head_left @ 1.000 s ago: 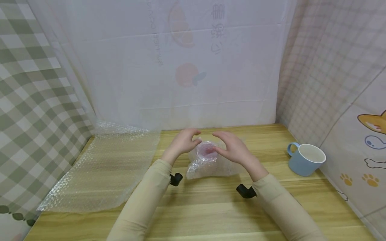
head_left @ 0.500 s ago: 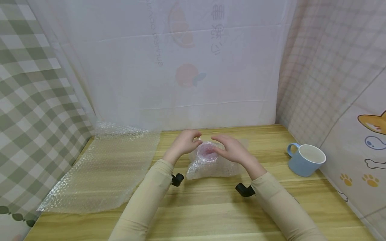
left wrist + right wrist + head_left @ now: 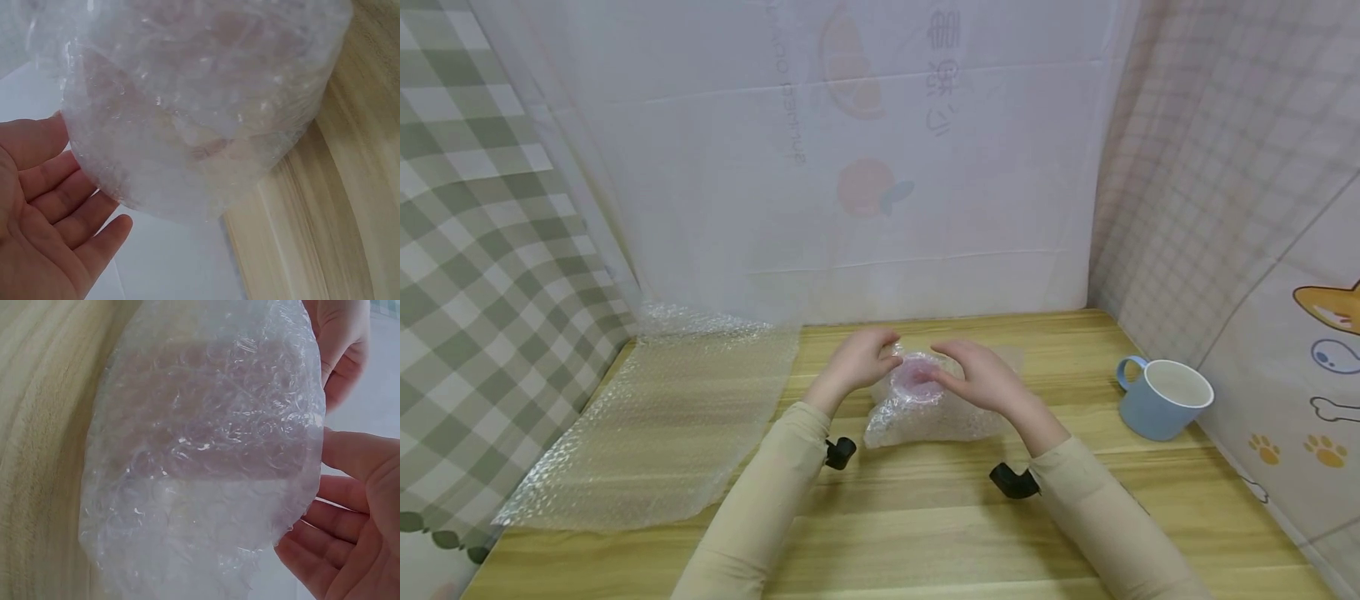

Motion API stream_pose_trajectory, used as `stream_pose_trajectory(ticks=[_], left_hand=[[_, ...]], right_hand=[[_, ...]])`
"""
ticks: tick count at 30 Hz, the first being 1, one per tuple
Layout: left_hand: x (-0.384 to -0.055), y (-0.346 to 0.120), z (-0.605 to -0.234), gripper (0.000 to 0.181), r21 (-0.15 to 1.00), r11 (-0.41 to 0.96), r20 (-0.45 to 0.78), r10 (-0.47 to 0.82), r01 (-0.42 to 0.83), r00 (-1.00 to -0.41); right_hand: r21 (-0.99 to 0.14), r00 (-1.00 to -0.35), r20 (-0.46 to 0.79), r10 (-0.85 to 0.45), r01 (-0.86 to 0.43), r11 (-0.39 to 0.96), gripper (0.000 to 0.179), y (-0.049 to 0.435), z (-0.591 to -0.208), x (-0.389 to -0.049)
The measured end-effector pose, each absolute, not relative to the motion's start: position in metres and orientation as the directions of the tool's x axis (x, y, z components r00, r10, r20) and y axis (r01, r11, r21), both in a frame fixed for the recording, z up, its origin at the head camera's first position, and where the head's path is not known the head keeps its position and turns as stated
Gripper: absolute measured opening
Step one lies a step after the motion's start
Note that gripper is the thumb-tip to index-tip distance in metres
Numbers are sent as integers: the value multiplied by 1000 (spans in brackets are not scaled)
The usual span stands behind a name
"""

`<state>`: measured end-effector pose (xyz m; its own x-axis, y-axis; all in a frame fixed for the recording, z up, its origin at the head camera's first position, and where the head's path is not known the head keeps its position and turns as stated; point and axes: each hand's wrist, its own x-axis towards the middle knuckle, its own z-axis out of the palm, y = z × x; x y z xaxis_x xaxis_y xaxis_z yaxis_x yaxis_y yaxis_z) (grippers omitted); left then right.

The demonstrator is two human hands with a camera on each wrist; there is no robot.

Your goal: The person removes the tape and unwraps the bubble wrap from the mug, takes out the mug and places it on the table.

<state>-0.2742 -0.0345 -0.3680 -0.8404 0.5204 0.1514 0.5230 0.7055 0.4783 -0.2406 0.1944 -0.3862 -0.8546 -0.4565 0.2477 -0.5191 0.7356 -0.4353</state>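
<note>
Head view: a bubble-wrapped bundle [image 3: 921, 421] sits on the wood-grain bench [image 3: 880, 542], mid-bench, between a person's two hands. A blue mug [image 3: 1159, 411] stands upright well to the right, its handle to the left, while a loose bubble-wrap sheet [image 3: 655, 425] spreads across the left side. White cloth [image 3: 737, 225] hangs behind. The bundle's round pink end faces up; its clear wrap runs widest left to right, with a flap reaching past the right hand [image 3: 988, 379], which covers part of it. Both forearms, in pale sleeves, come in from the near edge. The left hand [image 3: 857, 362] and right curve inward from opposite sides, fingers [image 3: 81, 219] spaced apart, thumbs and bent fingertips holding the bundle around its upper edge.
</note>
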Motion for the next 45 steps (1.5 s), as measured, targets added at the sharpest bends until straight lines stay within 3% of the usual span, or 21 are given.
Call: stream_pose_trajectory(ticks=[11,18,26,32,40,45], left_hand=[[-277,-34,-374,44,562,690,102,490,456,-866],[-277,-35,-376,43,601,667,113,475,441,-873],[-277,-36,-378,42,625,657,111,460,421,-881],[-278,-35,-378,41,620,662,109,459,421,-882],[-278,-35,-378,40,626,656,120,455,423,-883],[-278,-35,-378,40,627,652,125,457,426,-881]], right_hand=[[-439,-865,290,-409,-500,747,44,200,-389,-230],[-514,-891,231,-390,-452,729,19,201,-390,-225],[-626,-875,165,-456,-450,637,17,212,-389,-224],[-700,-795,164,-584,-511,499,13,225,-391,-218],[-686,-600,181,-779,-645,337,10,233,-397,-204],[-705,-513,100,-853,-641,303,12,228,-404,-196]])
